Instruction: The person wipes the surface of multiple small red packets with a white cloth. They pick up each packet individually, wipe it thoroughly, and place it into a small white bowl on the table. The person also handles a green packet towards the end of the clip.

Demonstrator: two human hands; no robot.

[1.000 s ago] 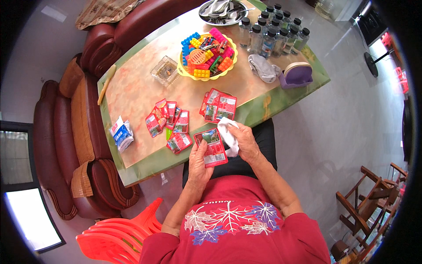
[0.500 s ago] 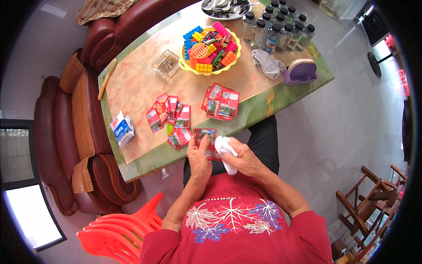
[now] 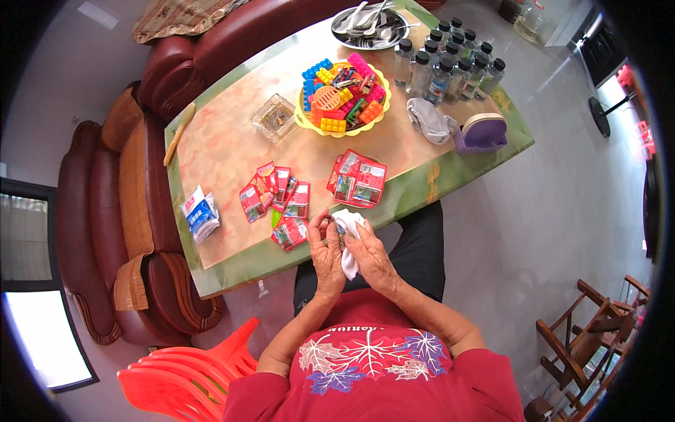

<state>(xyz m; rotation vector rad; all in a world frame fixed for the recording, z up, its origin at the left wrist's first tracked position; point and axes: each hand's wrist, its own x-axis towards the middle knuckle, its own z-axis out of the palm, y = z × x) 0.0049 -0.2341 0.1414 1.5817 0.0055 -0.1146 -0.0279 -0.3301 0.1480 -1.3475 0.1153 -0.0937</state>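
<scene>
Just in front of the table's near edge, my two hands are together. My right hand [image 3: 373, 265] is closed on a white cloth [image 3: 349, 224], which is pressed over a small red packet. My left hand [image 3: 327, 261] pinches that packet from the other side; cloth and fingers hide most of it. Beyond my hands lies a stack of red packets [image 3: 357, 181] with printed pictures. Left of them are several loose red packets [image 3: 290, 233], spread and overlapping, with a bit of green showing between.
A yellow basket [image 3: 304, 124] of toy blocks stands mid-table [image 3: 232, 158], beside a glass ashtray [image 3: 274, 117]. Further off are a plate of spoons [image 3: 369, 27], several black-capped bottles [image 3: 439, 81], a grey cloth [image 3: 430, 121] and a purple container [image 3: 481, 135]. A blue-white packet [image 3: 201, 214] lies left.
The white cloth has come left over the red packet, covering it. My hands have closed in on each other. The view has shifted slightly.
</scene>
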